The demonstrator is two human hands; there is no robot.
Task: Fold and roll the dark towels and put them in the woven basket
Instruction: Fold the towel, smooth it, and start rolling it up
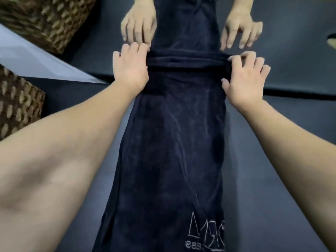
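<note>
A long dark navy towel, folded into a narrow strip, lies on the dark padded surface and runs away from me. White embroidered lettering marks its near end. Across the strip sits a rolled part of the towel. My left hand grips the roll's left end. My right hand pinches its right end with thumb and fingers. A woven basket stands at the upper left, apart from the towel.
Another person's two hands reach in from the far side and rest on the towel just beyond the roll. A second woven basket stands at the left edge. A pale flat panel lies between the baskets.
</note>
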